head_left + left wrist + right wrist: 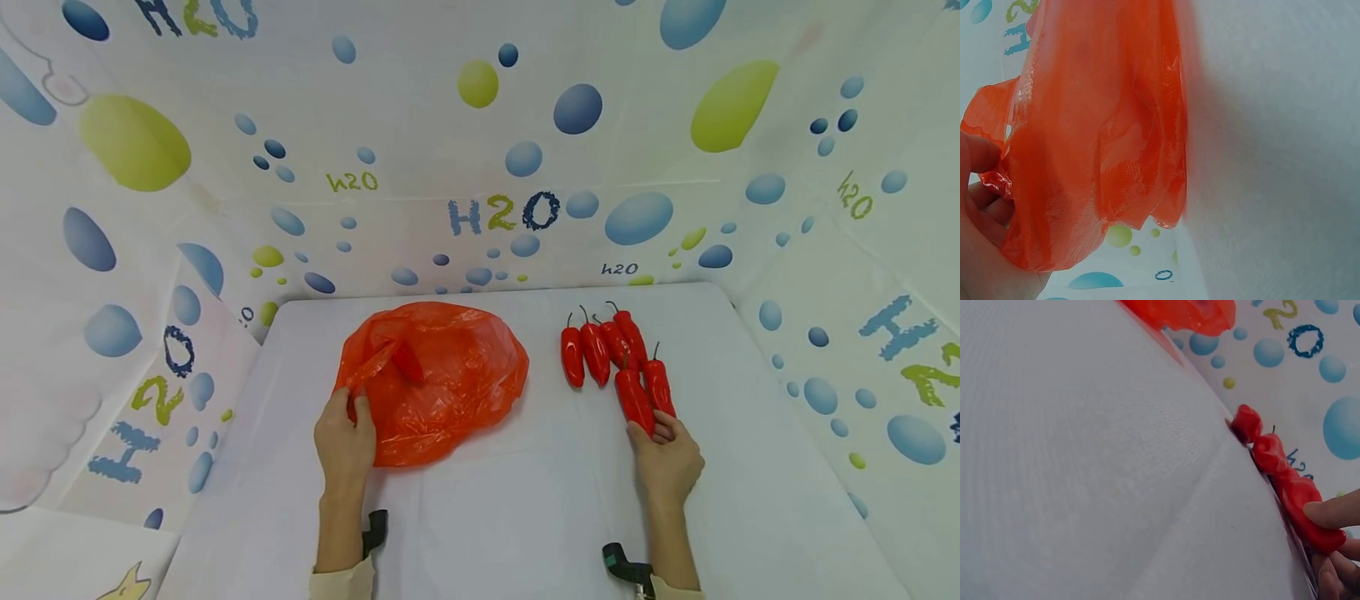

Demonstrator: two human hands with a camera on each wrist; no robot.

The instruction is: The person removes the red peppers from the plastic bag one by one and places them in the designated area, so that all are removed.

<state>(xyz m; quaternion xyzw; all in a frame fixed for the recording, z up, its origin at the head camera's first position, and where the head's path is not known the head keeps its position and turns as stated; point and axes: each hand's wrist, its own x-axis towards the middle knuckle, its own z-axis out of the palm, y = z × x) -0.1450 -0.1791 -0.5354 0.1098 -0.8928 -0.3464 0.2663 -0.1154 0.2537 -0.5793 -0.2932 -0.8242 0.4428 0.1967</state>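
A crinkled orange-red plastic bag (450, 408) lies spread on the left half of the table. My left hand (345, 437) pinches its near-left edge; in the left wrist view the thumb (982, 153) and fingers hold the bunched film (1085, 137). One red chili pepper (407, 363) lies at the bag's opening. To the right, my right hand (667, 458) pinches the lower end of another red chili pepper (634, 402) between thumb and fingers. In the right wrist view that pepper (1313, 515) lies low over the table, its tip between the fingers.
Several more red chili peppers (595, 352) with thin stems lie in a group beyond the right hand. A white cloth covers the table (525, 517). Patterned sheets (420, 125) with blue and green spots stand behind and along both sides.
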